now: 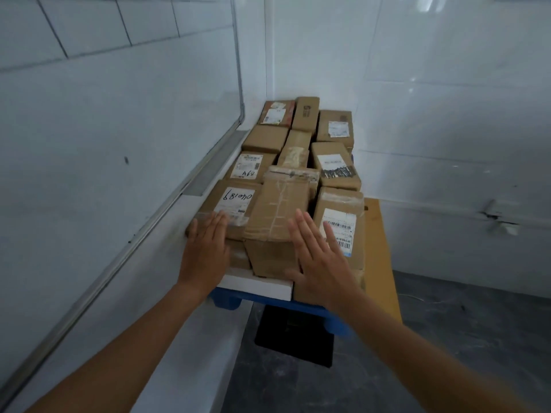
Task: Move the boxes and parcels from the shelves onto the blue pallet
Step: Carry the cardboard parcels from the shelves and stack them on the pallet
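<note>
Cardboard sits under both your palms. Your left hand (205,248) lies flat, fingers straight, on the near-left box with the handwritten label (229,207); your right hand (320,263) is spread just as wide against the near right edge of the taped box (277,216), which stands tilted across the middle of the stack. Neither hand holds anything — you look to be squaring the load. Press that tilted box down and inward until it seats between its neighbours, the labelled one on the left and the barcode box (340,231) on the right. Keep the push level, since the front row sits near the edge of the blue pallet (226,302) above a white slab (256,286). No shelves are in view.
</note>
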